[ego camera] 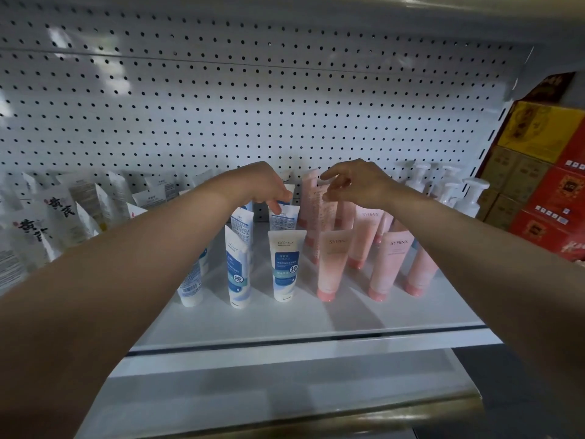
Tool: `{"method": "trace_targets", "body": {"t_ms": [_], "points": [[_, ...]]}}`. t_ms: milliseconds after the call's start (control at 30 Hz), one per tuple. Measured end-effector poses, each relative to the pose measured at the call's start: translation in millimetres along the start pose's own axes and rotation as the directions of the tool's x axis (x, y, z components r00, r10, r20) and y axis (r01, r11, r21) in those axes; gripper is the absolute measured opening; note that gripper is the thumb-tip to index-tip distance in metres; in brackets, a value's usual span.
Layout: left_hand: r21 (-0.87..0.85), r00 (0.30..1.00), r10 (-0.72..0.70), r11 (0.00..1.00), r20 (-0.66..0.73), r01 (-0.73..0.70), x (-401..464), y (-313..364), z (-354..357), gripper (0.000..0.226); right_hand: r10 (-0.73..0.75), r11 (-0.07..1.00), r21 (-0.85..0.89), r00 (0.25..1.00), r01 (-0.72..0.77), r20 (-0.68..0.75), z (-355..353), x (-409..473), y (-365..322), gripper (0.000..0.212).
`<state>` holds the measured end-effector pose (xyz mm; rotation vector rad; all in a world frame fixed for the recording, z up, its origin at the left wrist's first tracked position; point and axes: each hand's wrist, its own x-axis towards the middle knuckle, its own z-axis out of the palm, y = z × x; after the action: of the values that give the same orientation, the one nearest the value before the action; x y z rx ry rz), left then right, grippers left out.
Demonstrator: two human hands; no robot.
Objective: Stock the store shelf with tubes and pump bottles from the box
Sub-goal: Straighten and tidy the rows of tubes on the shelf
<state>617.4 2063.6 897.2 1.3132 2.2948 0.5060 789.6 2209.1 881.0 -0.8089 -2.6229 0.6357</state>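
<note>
White pegboard back wall, red and yellow cartons stacked at right, dim light

The front strip of the shelf board is bare and gives free room. Behind it, blue-white tubes and pink tubes stand close together; pump bottles block the back right corner
</note>
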Motion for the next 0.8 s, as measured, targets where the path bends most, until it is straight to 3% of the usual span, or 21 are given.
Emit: {"method": "trace_targets", "body": {"t_ms": [267, 500, 600, 800], "points": [[0.071, 1.0, -0.012, 0.997, -0.003, 0.012, 11, 7, 6, 0.041, 0.013, 0.988, -0.153, 0.983, 0.015, 0.183, 0, 14, -2, 0.052], [0.118, 1.0, 0.015, 0.993, -0.002, -0.014, 14, 8, 7, 0.04, 0.03, 0.988, -0.153, 0.991, -0.01, 0.129, 3, 14, -6, 0.052], [0.215, 0.998, 0.057, 0.975, -0.012, -0.053, 12, 10, 8, 0.04, 0.032, 0.984, -0.176, 0.994, -0.014, 0.1, 4, 14, -7, 0.053], [0.165, 0.99, 0.143, 0.977, -0.018, -0.138, 12, 2, 3, 0.017, 0.032, 0.976, -0.215, 0.997, -0.015, 0.075, 3, 16, -8, 0.052]]}}
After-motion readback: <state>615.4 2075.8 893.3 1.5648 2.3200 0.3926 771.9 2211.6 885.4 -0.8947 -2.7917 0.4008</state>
